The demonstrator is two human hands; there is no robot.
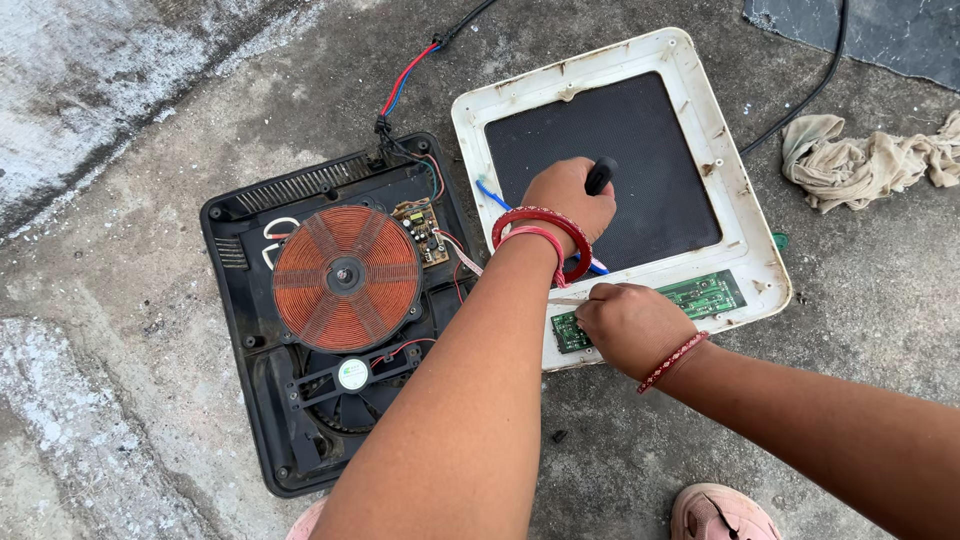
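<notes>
Head cam, looking straight down: the induction cooker is split open on the concrete floor (620,440). The black base (330,310) lies flat with its copper coil (346,277) up, the white top cover (735,230) flipped beside it so the green circuit board (700,295) faces up. Left hand (565,200) has its fingers clenched round a black-handled screwdriver (600,175), tip hidden behind the wrist. Right hand (630,325) presses on the board's left end, probably steadying it; what its fingers pinch, can't tell. Rag (860,160) sits off right.
</notes>
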